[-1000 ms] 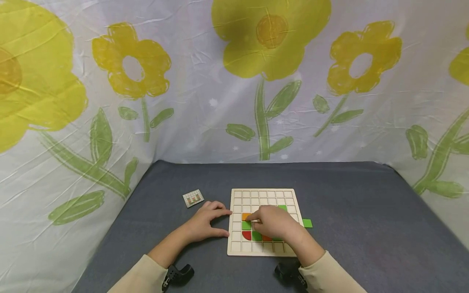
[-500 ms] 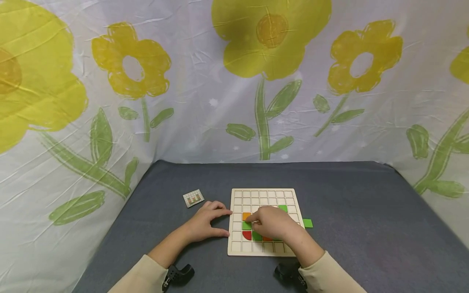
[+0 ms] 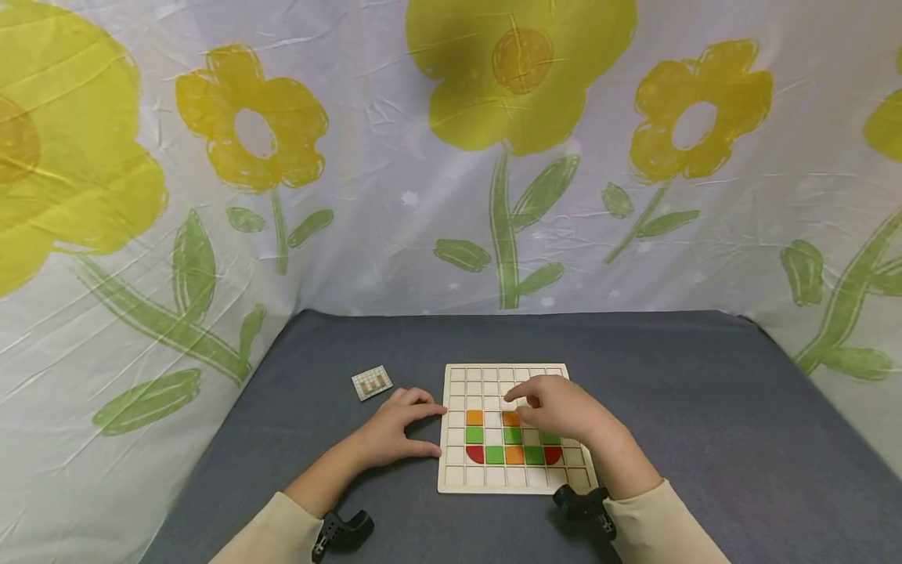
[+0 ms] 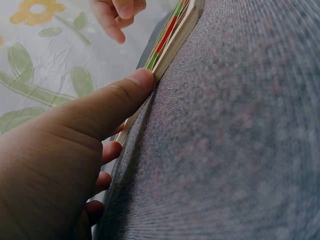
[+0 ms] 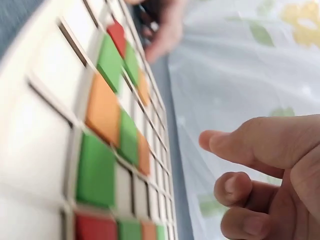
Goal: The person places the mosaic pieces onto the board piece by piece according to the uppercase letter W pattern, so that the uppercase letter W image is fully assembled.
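Observation:
A pale wooden grid board [image 3: 454, 475] lies flat on the grey cloth. In its cells sit green tiles such as the green tile [image 3: 474, 435], orange ones such as the orange tile [image 3: 475, 417], and a rounded red tile [image 3: 475, 453]. My left hand [image 3: 395, 427] touches the board's left edge with thumb and forefinger spread apart. Over the board's right half hovers my right hand [image 3: 557, 403], forefinger extended, near a second orange tile [image 3: 510, 421]. In the right wrist view, nothing is between the fingers of that hand [image 5: 270, 170]. It hides the board's right-hand cells.
A small pattern card [image 3: 372, 382] with a printed grid lies beyond the left hand. Black straps with camera mounts [image 3: 581, 503] sit at both wrists. A flowered white curtain [image 3: 380, 157] stands behind the table's far edge.
My right hand has lifted from the left-hand tile column and shifted right and away from me, uncovering several tiles. The green tile beyond the board's right edge is now out of sight. Left hand unmoved.

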